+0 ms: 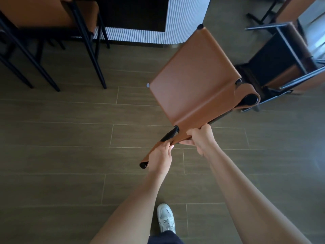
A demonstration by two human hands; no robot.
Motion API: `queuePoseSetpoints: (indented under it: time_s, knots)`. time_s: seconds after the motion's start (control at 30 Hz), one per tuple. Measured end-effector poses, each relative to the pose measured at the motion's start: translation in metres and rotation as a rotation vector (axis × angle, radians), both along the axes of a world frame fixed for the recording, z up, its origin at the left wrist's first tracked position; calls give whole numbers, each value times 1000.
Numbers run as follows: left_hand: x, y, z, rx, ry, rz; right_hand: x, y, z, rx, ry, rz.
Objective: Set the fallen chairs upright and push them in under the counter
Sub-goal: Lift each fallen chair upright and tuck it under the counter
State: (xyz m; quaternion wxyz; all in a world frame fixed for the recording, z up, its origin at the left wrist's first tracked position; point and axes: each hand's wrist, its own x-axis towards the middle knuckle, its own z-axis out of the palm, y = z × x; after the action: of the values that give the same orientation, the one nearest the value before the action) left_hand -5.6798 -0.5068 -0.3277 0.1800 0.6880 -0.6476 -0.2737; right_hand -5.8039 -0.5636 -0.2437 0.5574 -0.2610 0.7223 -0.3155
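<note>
Smooth tan leather chair (191,81), matt black metal frame, wood-look floor (70,131).

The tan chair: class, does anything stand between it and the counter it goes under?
Nothing visible does. Only bare floor lies between the tan chair and the counter. A fallen chair lies to its right, an upright chair stands to its left, both clear of that path.

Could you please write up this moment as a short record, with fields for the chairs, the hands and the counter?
held chair: brown seat facing up, short of the counter
left hand: grips the backrest at its top edge
right hand: grips the same edge, beside the left hand
fallen chair: lies tipped over, right of the held chair
upright chair: stands at the counter, upper left
counter: white ribbed front, top of view
</note>
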Motion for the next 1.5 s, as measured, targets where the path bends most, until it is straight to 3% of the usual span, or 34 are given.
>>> queuePoseSetpoints:
  time_s: [0.37, 0.7, 1.07, 1.5]
  knots:
    - [-28, -76, 75, 29, -168, -45, -40, -80, 63, 31, -108, -60]
    - [-52, -130, 118, -115, -353, -69, -73, -135, 89, 35, -209, -125]
    - [-75, -216, 170, -195, -410, -291, -118, -182, 119, -24, -371, -290]
    - [-151, -308, 228, -292, -641, -571, -182, -208, 132, -82, -632, -602]
